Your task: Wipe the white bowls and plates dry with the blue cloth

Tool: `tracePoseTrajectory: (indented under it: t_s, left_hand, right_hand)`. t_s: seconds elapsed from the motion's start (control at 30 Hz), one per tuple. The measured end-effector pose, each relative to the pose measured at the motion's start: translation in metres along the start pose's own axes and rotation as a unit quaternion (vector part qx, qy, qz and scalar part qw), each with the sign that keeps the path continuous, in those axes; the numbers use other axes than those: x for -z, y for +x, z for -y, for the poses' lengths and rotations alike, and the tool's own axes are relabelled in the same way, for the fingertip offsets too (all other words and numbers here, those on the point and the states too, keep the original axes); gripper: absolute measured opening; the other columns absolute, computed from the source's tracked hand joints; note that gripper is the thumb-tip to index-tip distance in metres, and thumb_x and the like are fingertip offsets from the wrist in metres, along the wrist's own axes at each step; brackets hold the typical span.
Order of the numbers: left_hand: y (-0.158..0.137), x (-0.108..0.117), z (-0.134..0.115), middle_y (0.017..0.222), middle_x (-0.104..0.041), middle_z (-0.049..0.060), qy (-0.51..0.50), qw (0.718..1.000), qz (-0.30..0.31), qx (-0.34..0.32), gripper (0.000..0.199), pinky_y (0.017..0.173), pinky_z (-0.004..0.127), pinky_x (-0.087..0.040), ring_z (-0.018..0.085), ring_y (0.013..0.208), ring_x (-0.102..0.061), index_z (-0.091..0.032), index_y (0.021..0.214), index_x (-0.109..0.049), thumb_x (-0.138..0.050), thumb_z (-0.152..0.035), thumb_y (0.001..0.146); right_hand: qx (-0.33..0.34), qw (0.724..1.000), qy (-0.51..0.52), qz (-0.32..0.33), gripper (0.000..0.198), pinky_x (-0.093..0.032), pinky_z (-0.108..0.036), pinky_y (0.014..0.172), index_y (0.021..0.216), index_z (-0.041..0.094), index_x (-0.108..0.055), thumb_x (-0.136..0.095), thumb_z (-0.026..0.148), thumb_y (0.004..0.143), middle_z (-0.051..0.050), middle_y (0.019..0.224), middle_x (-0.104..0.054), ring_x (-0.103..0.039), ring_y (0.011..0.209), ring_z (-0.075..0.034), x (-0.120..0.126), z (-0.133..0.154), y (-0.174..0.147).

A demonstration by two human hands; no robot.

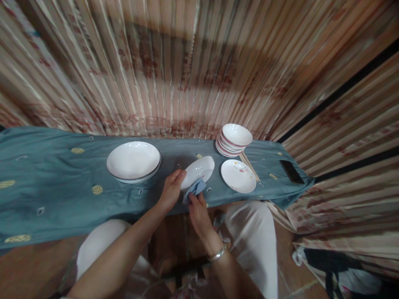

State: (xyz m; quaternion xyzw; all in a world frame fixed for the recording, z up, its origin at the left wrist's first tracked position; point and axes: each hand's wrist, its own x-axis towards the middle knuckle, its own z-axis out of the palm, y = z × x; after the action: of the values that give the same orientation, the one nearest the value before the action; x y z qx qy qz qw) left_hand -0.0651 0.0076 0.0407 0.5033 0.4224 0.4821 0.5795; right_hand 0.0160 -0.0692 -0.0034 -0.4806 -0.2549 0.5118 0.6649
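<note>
A white plate (202, 167) is tilted up over the front half of the table, its left rim gripped by my left hand (172, 187). My right hand (198, 209) is closed on a blue cloth (196, 187), which lies against the plate's lower edge. To the right of it a white plate with a small flower pattern (238, 176) rests flat on the tablecloth. Left of my hands sits a stack of large white plates (134, 161).
A stack of white bowls with red rims (234, 140) stands at the back right, with wooden chopsticks (249, 166) beside it. A dark phone (291, 172) lies near the right end of the teal tablecloth (75, 182). Pleated curtains (162, 74) hang behind the table.
</note>
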Motion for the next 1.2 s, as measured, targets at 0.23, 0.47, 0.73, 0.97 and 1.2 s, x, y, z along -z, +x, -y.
tracePoseTrajectory:
  t_s: [0.23, 0.47, 0.73, 0.97, 1.2]
  left_hand:
    - [-0.012, -0.008, -0.011, 0.061, -0.045, -0.003, 0.16, 0.983, 0.058, -0.062, 0.033, 0.068, 0.029, -0.042, 0.016, 0.064, -0.049, -0.022, 0.064, -0.05, -0.048, -0.047, 0.086]
    - [-0.018, -0.015, -0.005, 0.069, -0.06, -0.002, 0.274, 0.937, 0.145, -0.161, 0.026, 0.115, 0.048, -0.03, 0.018, 0.074, -0.06, -0.023, 0.071, -0.053, -0.041, -0.03, 0.092]
    - [-0.027, -0.02, 0.003, 0.087, -0.07, 0.003, 0.358, 0.886, 0.194, -0.221, 0.03, 0.12, 0.052, -0.022, 0.019, 0.094, -0.065, -0.021, 0.084, -0.063, -0.036, -0.02, 0.097]
    - [-0.043, -0.028, 0.01, 0.088, -0.069, 0.006, 0.419, 0.807, 0.26, -0.324, 0.032, 0.121, 0.057, -0.013, 0.02, 0.092, -0.063, -0.019, 0.087, -0.065, -0.035, -0.018, 0.1]
    - [-0.05, -0.031, 0.023, 0.082, -0.066, 0.004, 0.474, 0.74, 0.278, -0.387, 0.021, 0.12, 0.062, -0.018, 0.02, 0.084, -0.06, -0.018, 0.084, -0.064, -0.046, -0.012, 0.094]
  right_hand:
    - [-0.158, 0.963, 0.22, 0.007, 0.003, -0.055, -0.028, 0.08, 0.077, 0.023, -0.067, -0.068, 0.02, 0.077, 0.002, 0.079, -0.074, -0.066, 0.081, -0.015, 0.006, 0.03, 0.005]
    - [-0.221, 0.941, 0.256, 0.027, 0.008, -0.057, -0.025, 0.08, 0.081, 0.022, -0.069, -0.07, 0.014, 0.079, 0.002, 0.085, -0.077, -0.069, 0.081, -0.012, 0.019, 0.064, -0.007]
    - [-0.244, 0.936, 0.252, 0.022, 0.019, -0.058, -0.03, 0.085, 0.089, 0.021, -0.07, -0.082, 0.025, 0.075, 0.001, 0.086, -0.078, -0.072, 0.081, -0.015, 0.039, 0.086, -0.021]
    - [-0.197, 0.966, 0.165, -0.025, 0.045, -0.059, -0.033, 0.074, 0.099, 0.025, -0.071, -0.086, 0.052, 0.067, -0.002, 0.099, -0.079, -0.074, 0.083, -0.019, 0.055, 0.072, -0.031]
    - [-0.226, 0.97, 0.05, -0.081, 0.058, -0.056, -0.032, 0.061, 0.084, 0.017, -0.068, -0.087, 0.063, 0.053, -0.002, 0.066, -0.072, -0.067, 0.054, -0.017, 0.078, 0.059, -0.034]
